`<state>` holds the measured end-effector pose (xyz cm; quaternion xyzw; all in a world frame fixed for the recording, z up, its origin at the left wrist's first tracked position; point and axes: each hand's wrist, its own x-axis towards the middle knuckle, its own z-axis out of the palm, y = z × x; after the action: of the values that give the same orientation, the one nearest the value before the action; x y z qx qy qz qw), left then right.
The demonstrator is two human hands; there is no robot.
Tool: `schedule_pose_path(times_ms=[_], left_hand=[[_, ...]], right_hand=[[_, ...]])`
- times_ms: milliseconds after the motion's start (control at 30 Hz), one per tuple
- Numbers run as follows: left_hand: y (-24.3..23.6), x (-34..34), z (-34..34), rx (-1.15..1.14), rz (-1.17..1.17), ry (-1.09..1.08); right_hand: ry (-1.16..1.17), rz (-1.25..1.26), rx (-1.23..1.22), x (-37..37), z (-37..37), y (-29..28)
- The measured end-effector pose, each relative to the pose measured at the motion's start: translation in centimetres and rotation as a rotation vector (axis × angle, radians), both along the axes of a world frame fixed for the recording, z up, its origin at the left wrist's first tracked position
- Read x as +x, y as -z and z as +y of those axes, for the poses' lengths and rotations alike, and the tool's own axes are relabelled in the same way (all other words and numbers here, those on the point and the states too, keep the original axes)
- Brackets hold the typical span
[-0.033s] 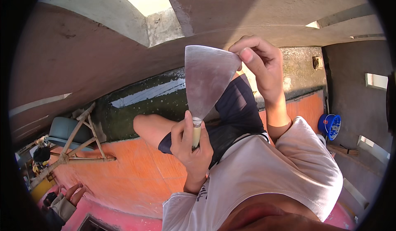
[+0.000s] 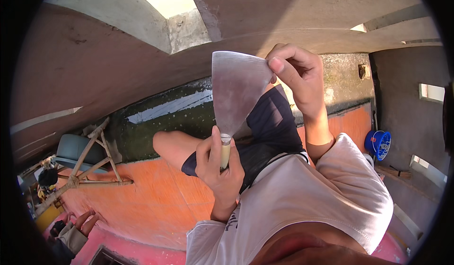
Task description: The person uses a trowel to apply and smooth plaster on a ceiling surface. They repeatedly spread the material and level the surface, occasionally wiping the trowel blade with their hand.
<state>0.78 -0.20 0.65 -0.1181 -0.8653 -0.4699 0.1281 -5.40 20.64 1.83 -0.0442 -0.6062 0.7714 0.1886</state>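
In front of the torso, a wide-bladed scraper [image 2: 239, 90] is sitting between the 2 hands, blade toward the top of the view, handle [image 2: 225, 156] pointing down. Left hand [image 2: 220, 180] is gripping the handle: fingers curling around on 1 side, thumb lying on the other, no slack gap. Right hand [image 2: 302, 78] is pinching the blade's upper right corner; thumb and fingertips are nearly closing, with only the thin metal between. Dark shorts [image 2: 274, 116] are showing behind the blade. Off to the left, a blue-grey tub [image 2: 78, 149] is resting by a wooden frame [image 2: 75, 176]; at lower left another person [image 2: 73, 239] is partly showing. Blue bucket [image 2: 380, 144] is lying well apart, right side, near the orange floor [image 2: 156, 194].
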Motion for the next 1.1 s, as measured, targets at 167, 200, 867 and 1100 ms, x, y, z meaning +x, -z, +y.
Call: schedule_pose_path(times_ms=[167, 200, 867, 1100], left_hand=[[0.5, -0.5, 0.0, 0.017, -0.014, 0.003], [0.7, -0.7, 0.1, 0.014, -0.016, 0.003], [6.1, -5.3, 2.0, 0.649, -0.332, 0.194], [6.3, -7.8, 4.3, 0.772, -0.3, 0.185]], right_hand=[[-0.045, -0.079, 0.012, -0.3, 0.1, -0.2], [-0.027, -0.088, 0.01, -0.6, 0.1, -0.1], [-0.064, -0.115, -0.161, -5.9, -5.7, 3.6], [-0.021, -0.056, -0.22, -7.5, -7.0, 3.2]])
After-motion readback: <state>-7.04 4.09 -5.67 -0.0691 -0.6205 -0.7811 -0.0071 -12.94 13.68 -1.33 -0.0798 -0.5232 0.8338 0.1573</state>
